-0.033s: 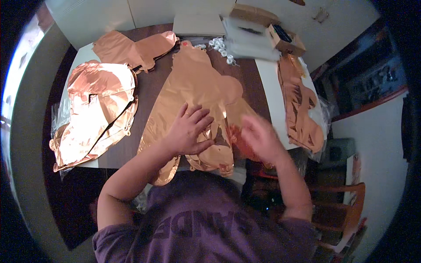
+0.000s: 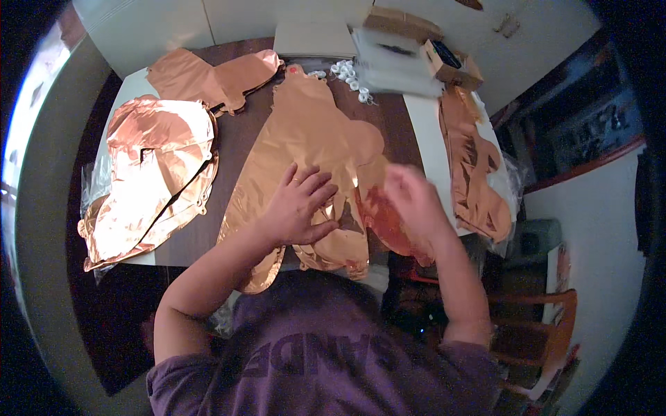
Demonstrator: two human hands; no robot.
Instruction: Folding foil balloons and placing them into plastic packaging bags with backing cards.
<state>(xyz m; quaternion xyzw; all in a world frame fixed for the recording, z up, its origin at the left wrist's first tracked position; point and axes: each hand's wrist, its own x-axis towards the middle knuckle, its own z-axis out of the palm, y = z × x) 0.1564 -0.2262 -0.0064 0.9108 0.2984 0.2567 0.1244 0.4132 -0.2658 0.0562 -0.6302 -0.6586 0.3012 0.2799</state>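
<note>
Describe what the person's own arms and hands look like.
The left hand is ungloved, with a thin gold-coloured ring. The right hand is too blurred for fine detail. The forearms are bare; the short sleeves are dull purple.

Wooden chair near pale wall

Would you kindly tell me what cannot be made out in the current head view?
Right hand: motion-blurred in the head view; its grip is unclear.
Middle coppery foil: partly covered by the left hand, head view.
Cardboard box: dark contents too small to identify, head view.
White rolls: too small for detail, head view.
</note>
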